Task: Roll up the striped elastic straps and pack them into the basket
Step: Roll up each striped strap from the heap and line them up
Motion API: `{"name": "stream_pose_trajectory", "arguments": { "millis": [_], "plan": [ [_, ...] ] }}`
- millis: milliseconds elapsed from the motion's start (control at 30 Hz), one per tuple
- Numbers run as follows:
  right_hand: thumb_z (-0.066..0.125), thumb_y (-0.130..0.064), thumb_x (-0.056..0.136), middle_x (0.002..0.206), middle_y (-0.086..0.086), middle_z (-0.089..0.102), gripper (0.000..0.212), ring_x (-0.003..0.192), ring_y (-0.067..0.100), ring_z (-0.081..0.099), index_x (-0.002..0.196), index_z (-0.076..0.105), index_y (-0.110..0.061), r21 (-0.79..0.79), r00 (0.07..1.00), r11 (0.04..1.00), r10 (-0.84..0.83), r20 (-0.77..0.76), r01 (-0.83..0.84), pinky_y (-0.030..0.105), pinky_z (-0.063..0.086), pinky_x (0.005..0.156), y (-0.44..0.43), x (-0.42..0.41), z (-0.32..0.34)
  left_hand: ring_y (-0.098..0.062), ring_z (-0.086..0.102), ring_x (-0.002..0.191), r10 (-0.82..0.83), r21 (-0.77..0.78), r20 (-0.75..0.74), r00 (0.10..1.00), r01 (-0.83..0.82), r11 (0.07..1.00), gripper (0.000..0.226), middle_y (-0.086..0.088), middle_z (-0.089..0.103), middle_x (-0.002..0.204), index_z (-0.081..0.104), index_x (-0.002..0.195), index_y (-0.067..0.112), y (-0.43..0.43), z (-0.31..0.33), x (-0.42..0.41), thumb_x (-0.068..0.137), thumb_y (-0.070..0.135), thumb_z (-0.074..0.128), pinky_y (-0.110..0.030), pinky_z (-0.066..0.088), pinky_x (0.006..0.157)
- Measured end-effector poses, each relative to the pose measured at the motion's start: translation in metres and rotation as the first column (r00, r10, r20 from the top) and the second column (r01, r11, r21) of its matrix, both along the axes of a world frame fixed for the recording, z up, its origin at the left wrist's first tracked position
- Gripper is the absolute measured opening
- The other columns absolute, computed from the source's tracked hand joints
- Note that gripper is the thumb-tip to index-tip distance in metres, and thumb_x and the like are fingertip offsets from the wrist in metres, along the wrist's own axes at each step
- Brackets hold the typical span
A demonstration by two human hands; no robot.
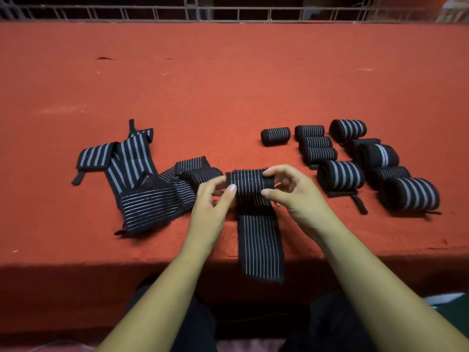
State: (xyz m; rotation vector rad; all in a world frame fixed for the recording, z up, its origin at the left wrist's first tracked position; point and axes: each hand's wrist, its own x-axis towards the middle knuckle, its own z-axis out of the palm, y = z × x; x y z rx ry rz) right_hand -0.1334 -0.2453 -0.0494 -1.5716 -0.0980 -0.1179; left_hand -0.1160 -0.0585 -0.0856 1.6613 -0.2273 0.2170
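We hold one strap (pixel 250 180) at the middle of the table (pixel 228 85), its upper end wound into a roll and lifted a little off the red cloth. Our left hand (pixel 213 199) pinches the roll's 9 o'clock end between thumb and curled fingers; our right hand (pixel 291 196) pinches the 3 o'clock end the same way. The strap's unwound tail runs toward 6 o'clock, crosses the table's near edge and hangs over it.

At 9 o'clock of the roll lie the loose straps (pixel 147 199), overlapping in a flat heap that nearly touches our left fingers. From 1 to 3 o'clock sit the rolls (pixel 341 175), packed close in rows, the nearest just beside our right hand.

Toward 12 o'clock the red cloth stretches wide and bare up to the far edge, where a white rail (pixel 228 13) runs along it.
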Motion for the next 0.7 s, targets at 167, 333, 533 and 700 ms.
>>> {"name": "stream_pose_trajectory", "arguments": {
  "millis": [167, 333, 533, 700],
  "plan": [
    [0.069, 0.009, 0.084, 0.082, -0.002, 0.064, 0.046, 0.072, 0.012, 0.051, 0.119, 0.061, -0.019, 0.022, 1.0, 1.0, 0.014, 0.018, -0.014, 0.018, 0.043, 0.064, 0.0, -0.002, 0.0, 0.003, 0.059, 0.081, -0.115, 0.007, 0.055, 0.992, 0.115, 0.993, 0.024, 0.018, 0.068, 0.084, 0.067, 0.089, 0.032, -0.001, 0.006, -0.002, 0.094, 0.009, 0.064, -0.015, 0.044, 0.078],
    [0.069, -0.003, 0.089, 0.088, 0.001, 0.073, 0.022, 0.078, 0.005, 0.065, 0.11, 0.07, -0.01, -0.086, 0.994, 0.996, -0.023, 0.105, 0.032, 0.019, 0.051, 0.07, 0.0, -0.006, 0.008, -0.001, 0.059, 0.084, -0.11, 0.11, 0.135, 0.985, 0.095, 0.989, 0.009, 0.012, 0.07, 0.09, 0.069, 0.095, 0.027, -0.003, 0.006, -0.004, 0.089, 0.025, 0.063, -0.024, 0.044, 0.081],
    [0.07, 0.001, 0.087, 0.083, -0.002, 0.073, 0.009, 0.077, 0.005, 0.065, 0.094, 0.074, -0.004, -0.159, 0.992, 0.987, 0.009, 0.128, 0.011, 0.021, 0.052, 0.073, -0.001, -0.009, 0.019, -0.006, 0.062, 0.079, -0.196, -0.082, -0.036, 0.98, 0.193, 0.978, 0.034, -0.007, 0.073, 0.082, 0.076, 0.093, 0.014, -0.002, 0.031, -0.003, 0.101, 0.035, 0.051, -0.023, 0.047, 0.073],
    [0.072, -0.004, 0.086, 0.087, -0.008, 0.071, 0.015, 0.082, 0.004, 0.062, 0.086, 0.074, -0.018, -0.19, 0.991, 0.982, 0.007, 0.132, 0.018, 0.02, 0.049, 0.079, 0.0, -0.012, 0.021, 0.003, 0.05, 0.057, -0.071, -0.108, -0.125, 0.99, 0.057, 0.993, 0.031, 0.011, 0.06, 0.062, 0.067, 0.074, 0.004, -0.003, 0.039, 0.002, 0.1, 0.013, 0.053, -0.022, 0.038, 0.061]
  ]
}}
